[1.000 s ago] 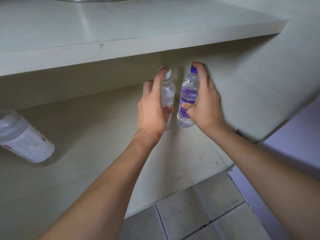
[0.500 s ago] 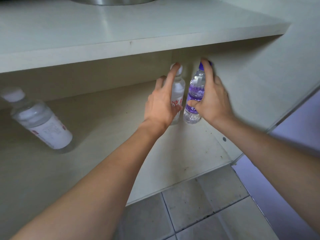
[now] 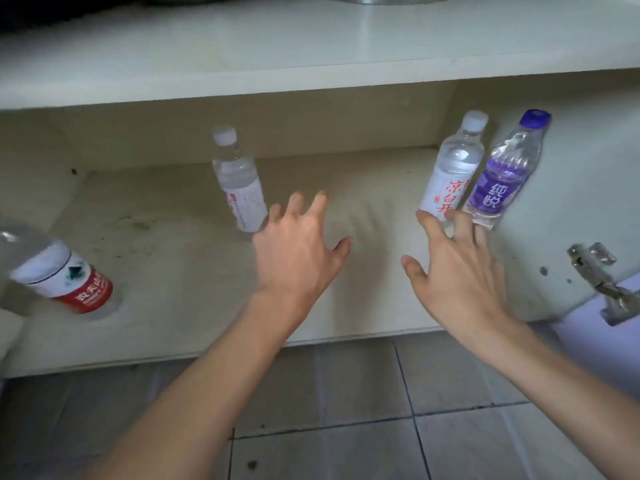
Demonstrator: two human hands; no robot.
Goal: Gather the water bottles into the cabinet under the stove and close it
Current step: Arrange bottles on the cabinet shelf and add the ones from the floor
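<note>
In the open cabinet (image 3: 180, 265), four water bottles were found: 凉白开 bottle (image 3: 450, 181) beside purple 纯悦 bottle (image 3: 498, 188) at right, white-label bottle (image 3: 239, 188) mid-back, red-label bottle (image 3: 59, 275) far left. Left hand (image 3: 294, 251) and right hand (image 3: 457, 271) were spread, nothing gripped.

Four clear plastic water bottles are counted inside one open pale cabinet (image 3: 180, 258). A single red-and-white-labelled bottle (image 3: 62, 275) is seen at the left edge of the frame, and a single white-labelled bottle with a white cap (image 3: 240, 188) is found left of centre. Two more are seen side by side at the upper right: one white-labelled bottle with red characters (image 3: 450, 171) and one purple-labelled bottle with a purple cap (image 3: 498, 181). Two bare hands are counted mid-frame, one left hand (image 3: 294, 251) and one right hand (image 3: 457, 278). One silver metal hinge (image 3: 599, 275) is seen at the right edge.
</note>
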